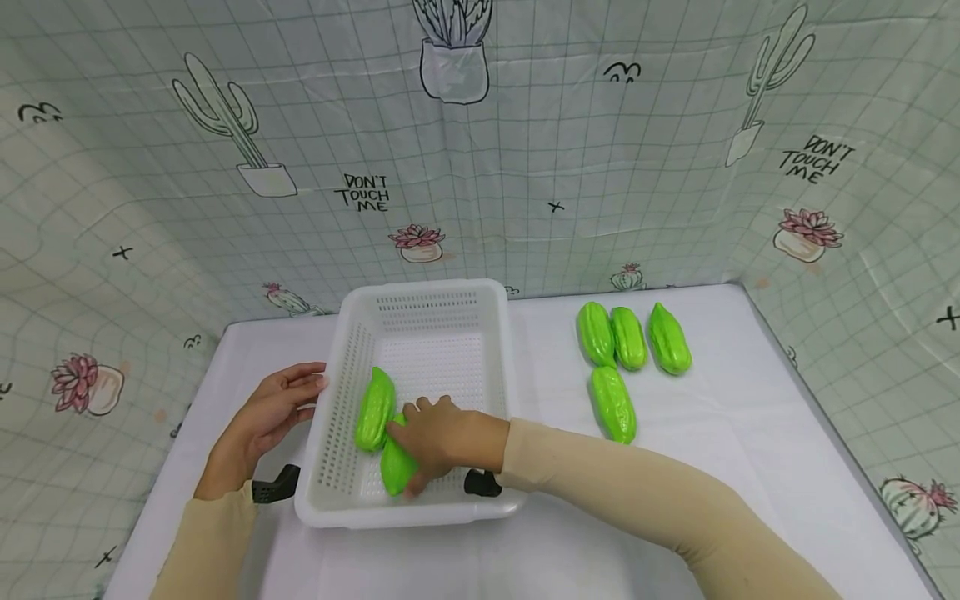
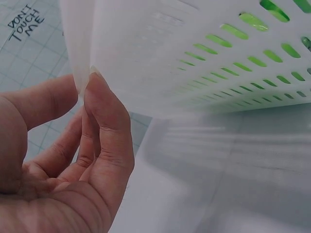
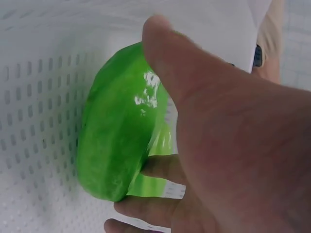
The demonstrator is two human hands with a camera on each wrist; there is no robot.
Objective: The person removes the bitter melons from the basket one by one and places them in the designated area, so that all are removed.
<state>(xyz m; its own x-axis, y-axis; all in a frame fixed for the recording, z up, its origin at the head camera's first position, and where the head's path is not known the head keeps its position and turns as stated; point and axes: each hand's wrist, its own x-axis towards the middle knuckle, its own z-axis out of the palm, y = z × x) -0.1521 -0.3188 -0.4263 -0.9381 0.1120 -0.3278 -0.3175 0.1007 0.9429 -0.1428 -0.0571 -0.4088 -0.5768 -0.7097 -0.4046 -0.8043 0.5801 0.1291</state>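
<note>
A white plastic basket [image 1: 408, 518] with slotted walls stands on the table. At its left side my left hand [image 1: 273, 410] pinches the rim between thumb and fingertips, seen close up in the left wrist view. Inside the basket my right hand [image 1: 442, 442] holds a shiny green bitter melon [image 1: 395, 468] near the front left. The right wrist view has the thumb on one side of this melon [image 3: 114, 126] and the fingers on the other. A second bitter melon [image 1: 376, 410] lies just beyond it, along the left wall.
Several more bitter melons [image 1: 670, 340] lie on the white-covered table [image 1: 750, 467] right of the basket, most of them grouped close together. A patterned cloth curtain [image 1: 480, 158] hangs at the back and sides. My right forearm crosses the basket's right rim.
</note>
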